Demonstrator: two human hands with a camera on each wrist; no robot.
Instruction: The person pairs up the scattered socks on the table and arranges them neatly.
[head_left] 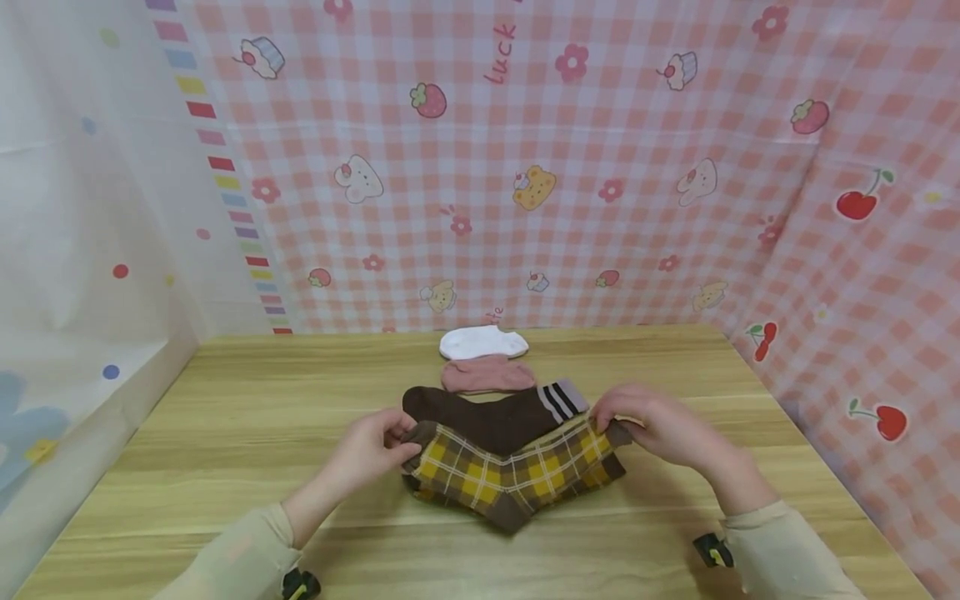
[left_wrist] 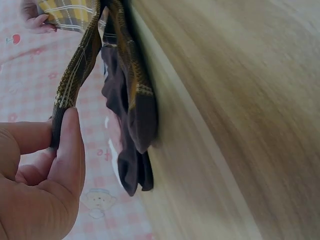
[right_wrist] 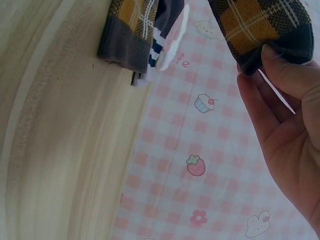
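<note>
A yellow-and-brown plaid sock [head_left: 547, 471] is stretched between both hands above the table. My left hand [head_left: 375, 446] pinches its dark toe end between thumb and fingers; the left wrist view shows that grip close up. At the other end, my right hand [right_wrist: 295, 105] pinches the dark cuff. Beneath it lies a second plaid sock [right_wrist: 125, 42], mostly hidden by the held one in the head view. Just behind is a dark brown sock [head_left: 480, 417] with a striped cuff, partly covered by the plaid pair.
Farther back on the wooden table [head_left: 300, 375] lie a pink ankle sock [head_left: 487, 374] and a white ankle sock [head_left: 480, 342], lined up behind the brown one. A checked, printed cloth [head_left: 487, 225] hangs along the table's back edge, with more cloth at both sides.
</note>
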